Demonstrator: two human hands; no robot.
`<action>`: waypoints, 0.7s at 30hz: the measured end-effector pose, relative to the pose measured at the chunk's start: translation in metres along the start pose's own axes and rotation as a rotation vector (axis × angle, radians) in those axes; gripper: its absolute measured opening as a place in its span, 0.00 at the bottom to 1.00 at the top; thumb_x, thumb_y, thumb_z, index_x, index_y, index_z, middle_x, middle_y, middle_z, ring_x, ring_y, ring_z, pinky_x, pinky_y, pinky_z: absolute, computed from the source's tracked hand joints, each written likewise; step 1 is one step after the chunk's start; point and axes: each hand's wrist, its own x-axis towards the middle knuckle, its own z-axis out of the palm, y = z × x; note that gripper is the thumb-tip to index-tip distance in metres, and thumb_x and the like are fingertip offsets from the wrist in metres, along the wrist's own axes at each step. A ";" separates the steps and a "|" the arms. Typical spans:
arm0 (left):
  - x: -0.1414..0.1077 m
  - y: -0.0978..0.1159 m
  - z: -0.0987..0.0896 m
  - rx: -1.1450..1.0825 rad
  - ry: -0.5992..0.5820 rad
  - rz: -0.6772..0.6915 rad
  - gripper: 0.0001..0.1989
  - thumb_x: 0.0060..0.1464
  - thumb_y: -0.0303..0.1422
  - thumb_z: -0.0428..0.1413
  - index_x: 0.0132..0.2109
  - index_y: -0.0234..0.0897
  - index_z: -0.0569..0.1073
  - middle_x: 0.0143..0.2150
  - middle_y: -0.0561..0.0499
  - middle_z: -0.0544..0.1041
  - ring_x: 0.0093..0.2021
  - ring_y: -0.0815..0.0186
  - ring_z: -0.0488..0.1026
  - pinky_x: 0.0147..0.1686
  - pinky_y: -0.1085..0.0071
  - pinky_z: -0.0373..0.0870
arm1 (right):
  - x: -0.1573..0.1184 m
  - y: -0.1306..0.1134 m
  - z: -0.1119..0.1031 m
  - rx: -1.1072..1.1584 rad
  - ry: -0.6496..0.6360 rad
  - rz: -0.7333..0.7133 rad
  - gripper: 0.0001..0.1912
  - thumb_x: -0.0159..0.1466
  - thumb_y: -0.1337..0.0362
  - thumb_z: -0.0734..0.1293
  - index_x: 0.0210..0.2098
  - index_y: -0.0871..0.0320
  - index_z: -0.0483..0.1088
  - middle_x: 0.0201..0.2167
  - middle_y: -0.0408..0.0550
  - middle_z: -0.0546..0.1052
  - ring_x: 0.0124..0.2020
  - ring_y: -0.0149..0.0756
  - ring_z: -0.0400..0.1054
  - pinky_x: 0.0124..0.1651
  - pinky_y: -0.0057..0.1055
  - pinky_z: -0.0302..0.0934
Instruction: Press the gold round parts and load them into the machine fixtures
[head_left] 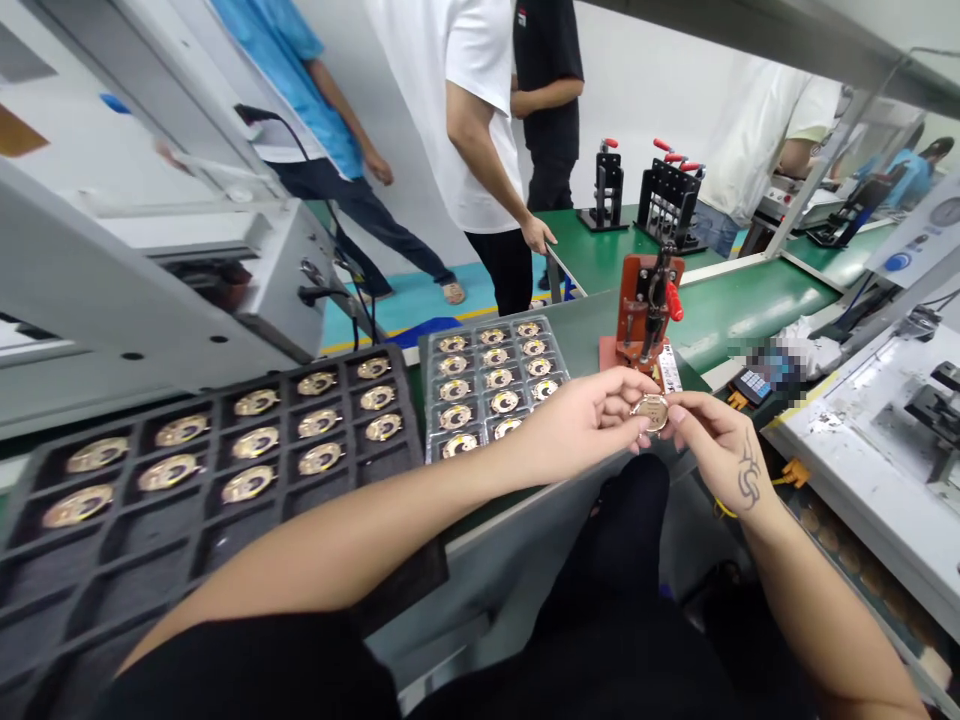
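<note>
Both of my hands hold one small round gold-coloured watch case [651, 411] above the front edge of the bench. My left hand [600, 415] grips its left side between thumb and fingers. On the opposite side, the fingertips of my right hand [709, 435] pinch the rim. Just behind the case stands a red-brown toggle-clamp press [637, 310] with a red handle. To the left, a clear plastic tray [477, 372] carries several similar round gold parts, partly hidden by my left forearm. Farther left, a black compartment tray [285, 503] has more of them in its back rows.
Black clamp fixtures [670, 200] with red handles stand on the green bench [724, 312]. A keypad device [765, 372] lies to the right, beside a white machine [862, 440]. A grey machine frame [187, 320] rises at left. Several people stand beyond the bench.
</note>
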 end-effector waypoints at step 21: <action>0.001 -0.003 0.015 -0.227 -0.023 -0.121 0.19 0.60 0.40 0.73 0.47 0.34 0.74 0.38 0.47 0.85 0.38 0.62 0.86 0.40 0.66 0.85 | -0.018 0.001 -0.017 0.220 -0.050 0.094 0.14 0.71 0.51 0.74 0.46 0.54 0.83 0.36 0.48 0.85 0.33 0.37 0.77 0.33 0.32 0.70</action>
